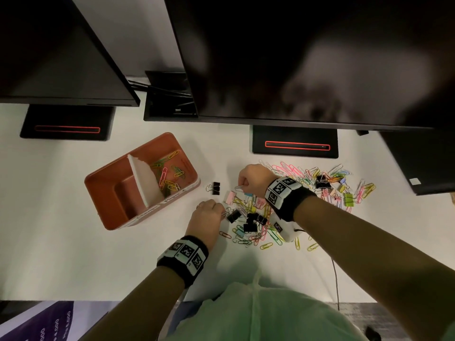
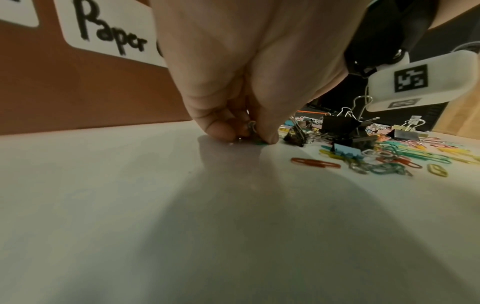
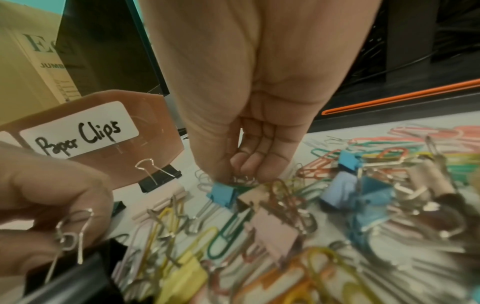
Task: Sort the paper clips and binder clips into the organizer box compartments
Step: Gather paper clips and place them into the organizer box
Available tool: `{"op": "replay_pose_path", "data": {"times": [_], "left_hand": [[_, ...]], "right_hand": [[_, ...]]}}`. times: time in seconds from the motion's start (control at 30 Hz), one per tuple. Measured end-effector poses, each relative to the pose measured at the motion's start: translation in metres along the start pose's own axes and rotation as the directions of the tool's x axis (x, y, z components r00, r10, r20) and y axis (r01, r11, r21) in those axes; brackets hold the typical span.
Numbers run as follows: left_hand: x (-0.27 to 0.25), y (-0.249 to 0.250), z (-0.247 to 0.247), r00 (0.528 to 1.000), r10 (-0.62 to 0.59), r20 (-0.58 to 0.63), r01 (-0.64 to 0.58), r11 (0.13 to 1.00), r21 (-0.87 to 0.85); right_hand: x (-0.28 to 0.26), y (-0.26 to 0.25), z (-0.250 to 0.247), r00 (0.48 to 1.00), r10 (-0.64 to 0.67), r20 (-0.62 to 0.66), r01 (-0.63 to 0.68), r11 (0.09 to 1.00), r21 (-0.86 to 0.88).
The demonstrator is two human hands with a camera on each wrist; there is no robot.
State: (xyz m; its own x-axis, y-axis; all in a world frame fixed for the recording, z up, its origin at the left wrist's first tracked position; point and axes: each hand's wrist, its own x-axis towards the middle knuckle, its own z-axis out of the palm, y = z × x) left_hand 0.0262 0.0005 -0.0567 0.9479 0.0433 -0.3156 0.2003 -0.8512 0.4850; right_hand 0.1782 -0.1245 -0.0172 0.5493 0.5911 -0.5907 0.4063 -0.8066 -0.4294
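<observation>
From the head view, the organizer box [image 1: 141, 180] sits on the white worktop [image 1: 73, 242], left of a scattered heap of clips. Its far compartment already holds a few coloured paper clips [image 1: 168, 173]; the near compartment looks empty. The left hand [image 1: 206, 217] is curled at the heap's near-left edge beside a black binder clip [image 1: 234, 216], and the right hand [image 1: 252, 179] pinches a wire handle further back. Two black binder clips [image 1: 214, 188] lie apart, between box and heap.

In the left wrist view, the left hand's fingers [image 2: 221, 129] are clenched down onto the worktop around something small and metallic; which clip it is cannot be told. The box wall behind shows a label reading "Paper".

In the right wrist view, the right hand's fingers [image 3: 249, 164] grasp the silver wire loops of a blue binder clip [image 3: 222, 193] tangled with a green paper clip [image 3: 228, 234] and others.

To do this well, I would lift by the handles slowly and shake off any hooked paper clips before moving. The binder clips probably belong in the near compartment, though its label is unreadable.
</observation>
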Motion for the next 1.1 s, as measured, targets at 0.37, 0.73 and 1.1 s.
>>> {"op": "replay_pose_path", "data": {"times": [0.37,0.73,1.1], "left_hand": [[-0.028,-0.015,-0.02,0.982,0.184,0.039,-0.173,0.964,-0.202],[-0.027,-0.002,-0.002,0.992,0.105,0.07,-0.096,0.987,-0.131],[-0.024,0.003,0.004,0.994,0.061,0.094,-0.062,0.998,0.008]], "right_hand": [[-0.011,0.005,0.002,0.997,0.007,-0.078,0.001,0.995,0.099],[-0.007,-0.008,0.009,0.997,0.046,-0.061,-0.047,0.999,-0.004],[-0.004,-0.006,0.006,0.998,0.047,0.034,-0.047,0.999,0.0]]}}
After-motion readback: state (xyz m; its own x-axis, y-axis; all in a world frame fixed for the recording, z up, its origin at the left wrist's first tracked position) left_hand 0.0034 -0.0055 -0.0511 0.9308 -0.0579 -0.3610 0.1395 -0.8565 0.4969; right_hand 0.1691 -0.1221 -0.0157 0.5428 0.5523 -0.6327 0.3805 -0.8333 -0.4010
